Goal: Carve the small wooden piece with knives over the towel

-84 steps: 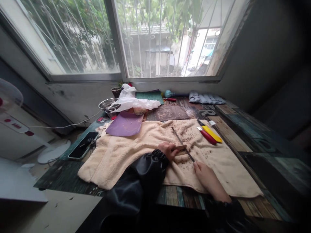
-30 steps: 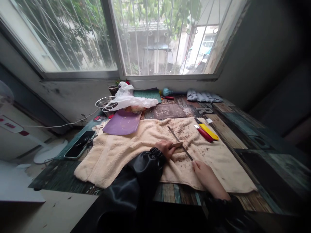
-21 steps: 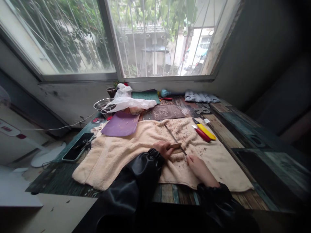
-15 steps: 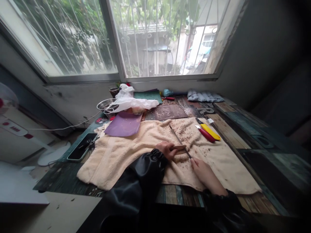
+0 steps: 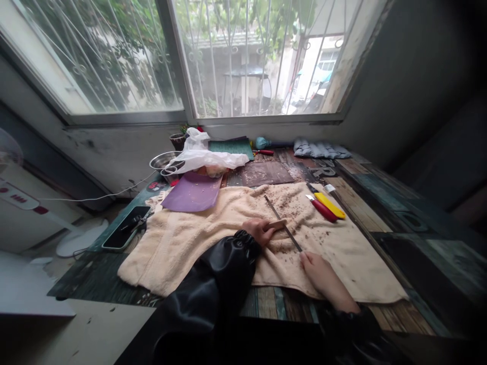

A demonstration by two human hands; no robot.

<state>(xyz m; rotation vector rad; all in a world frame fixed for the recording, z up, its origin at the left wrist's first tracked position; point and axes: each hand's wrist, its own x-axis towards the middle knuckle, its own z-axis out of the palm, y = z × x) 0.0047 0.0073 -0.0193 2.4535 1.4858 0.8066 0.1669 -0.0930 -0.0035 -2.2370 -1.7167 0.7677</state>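
In the head view, the left hand (image 5: 259,231) is grasping a small tan strip (image 5: 276,224), its grip closing around the inner end while the outer end is pointing toward the right. The right hand (image 5: 317,271) is clasping the near end of a thin dark rod (image 5: 292,237), which is slanting away to the far left and crossing the strip near its outer end, apparently touching it. Both pieces are lying over the middle of a cream towel (image 5: 182,243), which is covering much of the surface (image 5: 87,276). Brown crumbs (image 5: 286,207) are scattering the cloth around and beyond the rod. A red-handled knife (image 5: 324,210) and a yellow-handled tool (image 5: 331,206) are resting side by side to the right, well apart from the strip. The step in hand seems to be rubbing the rod along the strip's edge; judging from this pose, another stroke would be calling for a steady left grip and an even right-hand push or pull.
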